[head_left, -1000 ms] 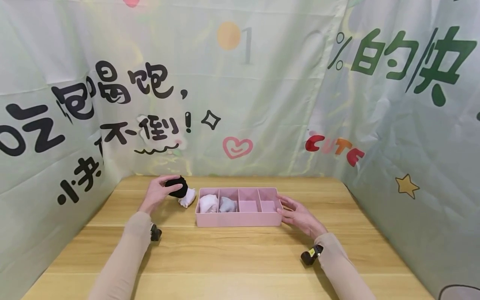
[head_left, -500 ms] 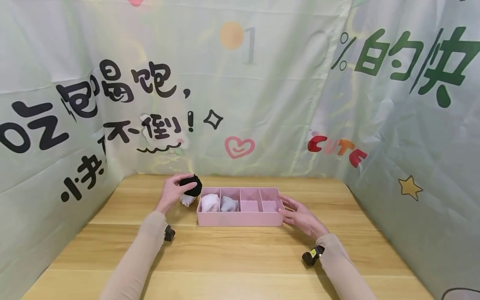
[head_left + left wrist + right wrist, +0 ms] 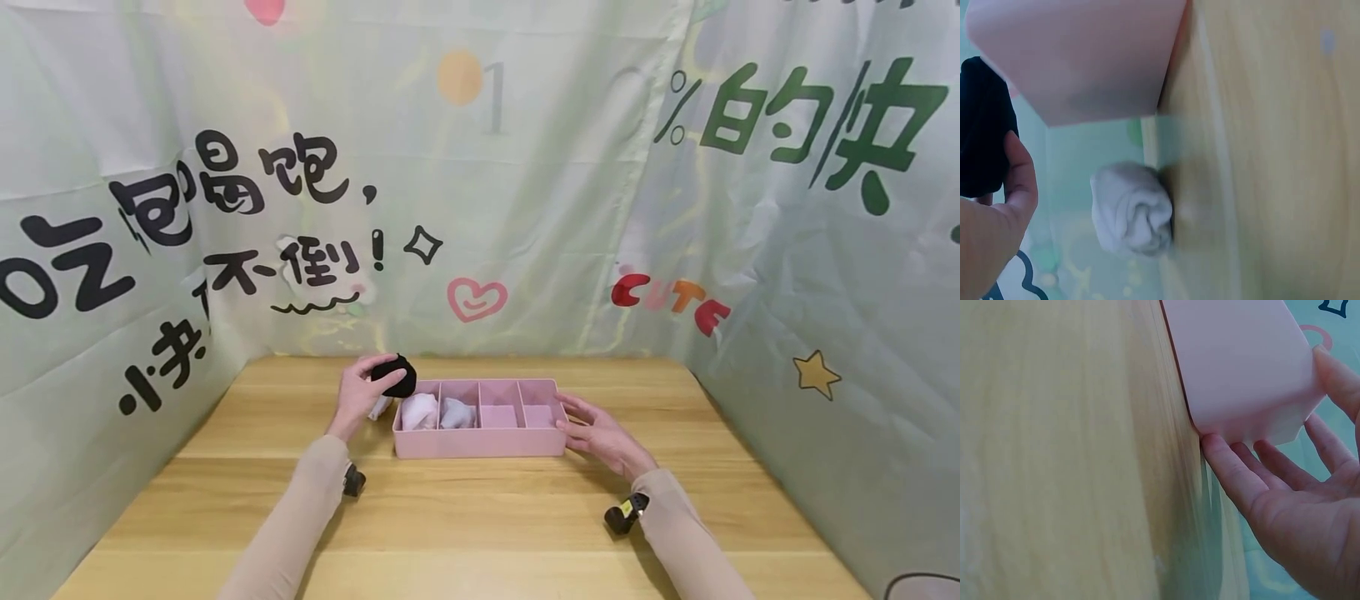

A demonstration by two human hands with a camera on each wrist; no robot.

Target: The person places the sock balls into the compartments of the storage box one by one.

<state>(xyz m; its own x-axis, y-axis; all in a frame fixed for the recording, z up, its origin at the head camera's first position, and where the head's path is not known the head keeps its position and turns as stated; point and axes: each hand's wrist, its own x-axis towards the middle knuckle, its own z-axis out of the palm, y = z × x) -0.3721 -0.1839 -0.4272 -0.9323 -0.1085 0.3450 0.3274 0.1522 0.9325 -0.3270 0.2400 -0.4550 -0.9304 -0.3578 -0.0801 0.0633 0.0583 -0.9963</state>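
With the pink box as the clock's centre, the left hand is at ten o'clock, its grip clamped on a black bundle at the box's back left corner. Below, a white bundle lies on the tabletop, just off the box's end. At three o'clock, the right hand has its grip apart, fingertips touching the box's end edge. Pale bundles fill the two left compartments. Tabletop stretches widely at six o'clock, narrowly at twelve.
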